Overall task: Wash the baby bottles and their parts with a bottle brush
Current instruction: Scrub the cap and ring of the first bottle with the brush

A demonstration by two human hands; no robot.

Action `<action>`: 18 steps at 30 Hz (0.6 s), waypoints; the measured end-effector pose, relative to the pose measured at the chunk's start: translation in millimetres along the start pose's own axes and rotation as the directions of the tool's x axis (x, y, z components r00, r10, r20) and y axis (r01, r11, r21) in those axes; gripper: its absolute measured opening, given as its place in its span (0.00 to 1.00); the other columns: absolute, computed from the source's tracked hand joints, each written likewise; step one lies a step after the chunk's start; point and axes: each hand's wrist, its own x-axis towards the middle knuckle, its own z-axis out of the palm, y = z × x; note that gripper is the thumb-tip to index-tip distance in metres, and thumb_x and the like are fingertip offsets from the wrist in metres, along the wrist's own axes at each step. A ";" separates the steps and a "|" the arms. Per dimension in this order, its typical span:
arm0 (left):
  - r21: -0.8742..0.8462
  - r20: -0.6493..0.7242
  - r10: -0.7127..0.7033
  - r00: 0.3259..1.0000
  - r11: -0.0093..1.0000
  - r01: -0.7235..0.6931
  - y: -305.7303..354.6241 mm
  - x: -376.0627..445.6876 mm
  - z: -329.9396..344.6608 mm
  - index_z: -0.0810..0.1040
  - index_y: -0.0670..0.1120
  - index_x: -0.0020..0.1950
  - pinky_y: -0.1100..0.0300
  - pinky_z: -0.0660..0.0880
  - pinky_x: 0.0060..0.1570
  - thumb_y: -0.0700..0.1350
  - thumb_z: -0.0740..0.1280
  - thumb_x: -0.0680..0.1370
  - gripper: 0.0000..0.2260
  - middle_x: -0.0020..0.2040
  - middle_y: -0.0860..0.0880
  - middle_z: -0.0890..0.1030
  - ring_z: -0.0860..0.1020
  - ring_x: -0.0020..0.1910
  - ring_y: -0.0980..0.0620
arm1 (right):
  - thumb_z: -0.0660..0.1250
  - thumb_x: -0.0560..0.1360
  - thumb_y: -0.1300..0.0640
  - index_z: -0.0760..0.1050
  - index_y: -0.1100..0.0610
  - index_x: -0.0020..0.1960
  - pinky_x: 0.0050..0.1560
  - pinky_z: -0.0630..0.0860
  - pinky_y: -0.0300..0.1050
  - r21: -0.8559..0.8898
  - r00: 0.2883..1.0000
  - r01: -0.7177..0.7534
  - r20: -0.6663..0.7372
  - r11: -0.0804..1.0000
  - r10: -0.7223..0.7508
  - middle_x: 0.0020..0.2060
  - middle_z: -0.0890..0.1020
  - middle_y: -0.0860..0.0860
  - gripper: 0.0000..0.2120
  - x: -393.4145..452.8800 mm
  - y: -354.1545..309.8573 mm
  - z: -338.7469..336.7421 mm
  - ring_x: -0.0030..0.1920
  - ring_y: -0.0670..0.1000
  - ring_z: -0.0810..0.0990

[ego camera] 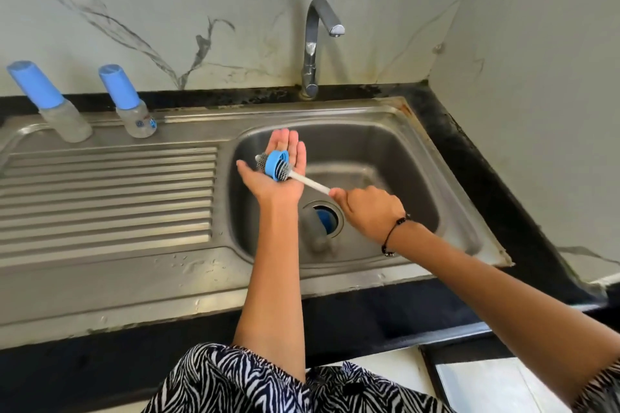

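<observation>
My left hand (273, 174) lies palm up with straight fingers over the sink basin (412, 164). A blue bottle ring (275, 164) rests on that palm. The bottle brush (303, 178), white-handled with grey bristles, passes through the ring. My right hand (367, 213) grips the end of the brush handle. A clear bottle body with a blue part (318, 223) lies at the drain, below my hands. Two capped baby bottles stand on the drainboard's back edge: one at the far left (50, 102), one (129, 102) to its right.
A chrome tap (317, 40) rises behind the basin, with no water running. The ribbed steel drainboard (107, 201) stretches to the left. Black counter edging borders the sink, and marble-look walls close in behind and on the right.
</observation>
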 end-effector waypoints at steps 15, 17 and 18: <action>0.212 -0.161 0.064 0.985 0.977 -0.029 5.3 36.4 22.7 0.68 0.43 0.70 0.46 0.59 0.69 0.63 0.46 0.80 0.31 0.69 0.40 0.71 0.70 0.68 0.41 | 0.45 0.82 0.45 0.69 0.59 0.36 0.43 0.72 0.51 0.297 0.991 0.124 0.009 0.947 -0.133 0.35 0.74 0.57 0.26 58.6 21.7 -17.3 0.39 0.58 0.75; 0.093 -0.094 0.064 0.993 0.994 -0.056 7.5 37.1 16.0 0.71 0.42 0.67 0.47 0.65 0.67 0.64 0.45 0.79 0.32 0.65 0.39 0.75 0.73 0.65 0.42 | 0.44 0.82 0.45 0.63 0.56 0.31 0.44 0.71 0.50 0.246 0.983 0.168 0.031 0.954 -0.181 0.32 0.72 0.55 0.26 55.7 19.4 -8.1 0.38 0.57 0.73; 0.043 -0.062 0.072 0.996 0.997 -0.069 6.4 36.1 13.9 0.73 0.40 0.64 0.49 0.70 0.62 0.64 0.44 0.79 0.33 0.60 0.40 0.79 0.77 0.61 0.42 | 0.43 0.81 0.43 0.62 0.55 0.31 0.45 0.71 0.50 0.193 0.984 0.165 0.034 0.967 -0.174 0.32 0.72 0.54 0.26 55.5 19.7 -3.3 0.38 0.57 0.72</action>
